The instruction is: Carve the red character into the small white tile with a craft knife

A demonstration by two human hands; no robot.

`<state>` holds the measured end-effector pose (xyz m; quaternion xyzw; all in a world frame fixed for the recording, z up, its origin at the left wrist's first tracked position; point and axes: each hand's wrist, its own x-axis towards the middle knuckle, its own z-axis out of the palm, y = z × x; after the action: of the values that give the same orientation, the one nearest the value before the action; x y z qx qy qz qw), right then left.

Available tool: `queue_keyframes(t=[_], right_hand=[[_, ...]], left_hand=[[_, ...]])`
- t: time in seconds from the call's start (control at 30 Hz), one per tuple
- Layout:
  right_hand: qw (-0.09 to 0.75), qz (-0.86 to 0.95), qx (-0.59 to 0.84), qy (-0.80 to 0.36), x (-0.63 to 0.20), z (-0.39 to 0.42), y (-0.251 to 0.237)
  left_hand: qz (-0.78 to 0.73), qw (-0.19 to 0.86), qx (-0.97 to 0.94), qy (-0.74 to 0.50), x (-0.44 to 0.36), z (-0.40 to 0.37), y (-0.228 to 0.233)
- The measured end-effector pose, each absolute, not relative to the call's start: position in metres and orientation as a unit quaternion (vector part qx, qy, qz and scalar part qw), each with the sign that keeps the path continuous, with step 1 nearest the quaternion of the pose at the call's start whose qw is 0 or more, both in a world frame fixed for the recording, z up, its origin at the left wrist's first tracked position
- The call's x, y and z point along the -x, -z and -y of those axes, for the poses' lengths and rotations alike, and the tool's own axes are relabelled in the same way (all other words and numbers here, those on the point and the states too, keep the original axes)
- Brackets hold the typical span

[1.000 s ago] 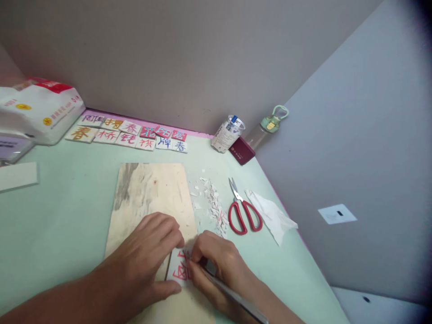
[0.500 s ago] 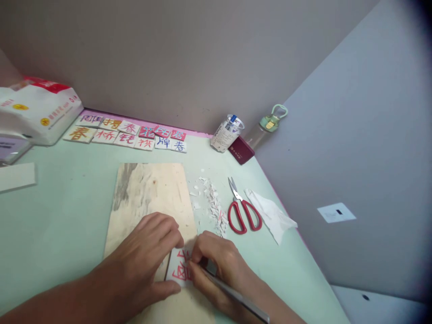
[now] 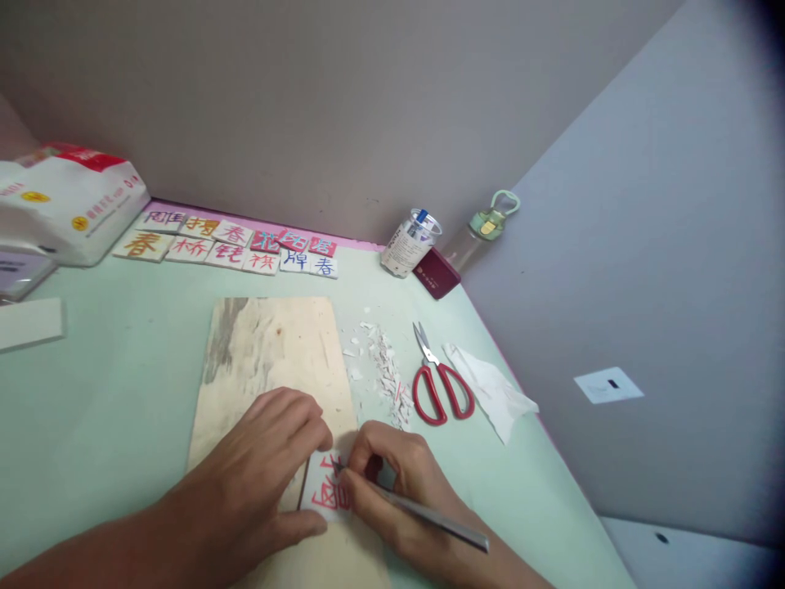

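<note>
Head view: tile (image 3: 324, 493) lay flat on the lower part of the board (image 3: 275, 348), near the board's right edge. Left hand (image 3: 257, 474) was part-curled, forefinger and thumb on opposite edges of the tile, holding it between them. Right hand (image 3: 396, 483) was closed in a pen grip on a slim metal tool (image 3: 432, 517), tip on the tile; the tool's back end angled down right.

Room: bare green table (image 3: 128, 384) ran from the board's left edge to the white strip (image 3: 30, 323), and across behind the board to two rows of lettered cards (image 3: 226, 254). Right side was tighter: shavings (image 3: 388, 376) just beside the board, then scissors (image 3: 438, 376), blades slightly parted, then a tissue (image 3: 491, 393) reaching the table's right edge.

Tile looked white, roughly square, with red brush-like strokes turned sideways and a dark line along its left edge. Right hand partly covered its right side; cut depth too small to tell.
</note>
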<state>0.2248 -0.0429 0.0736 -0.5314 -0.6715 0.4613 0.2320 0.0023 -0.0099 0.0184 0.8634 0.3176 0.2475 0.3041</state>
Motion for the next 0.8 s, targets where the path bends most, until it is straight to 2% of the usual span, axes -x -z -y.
queue_keyframes(t=[0.17,0.53,0.8], right_hand=[[0.256,0.665,0.540,-0.448,-0.222,0.043,-0.070],[0.294,0.647,0.546,-0.444,-0.215,0.050,-0.061],[0.312,0.641,0.540,-0.447,-0.215,0.054,-0.051]], left_hand=[[-0.305,0.290,-0.883,-0.207,0.006,0.006,-0.023],[-0.311,0.220,-0.880,-0.285,-0.007,0.016,-0.014],[-0.280,0.234,-0.888,-0.279,-0.005,0.012,-0.009]])
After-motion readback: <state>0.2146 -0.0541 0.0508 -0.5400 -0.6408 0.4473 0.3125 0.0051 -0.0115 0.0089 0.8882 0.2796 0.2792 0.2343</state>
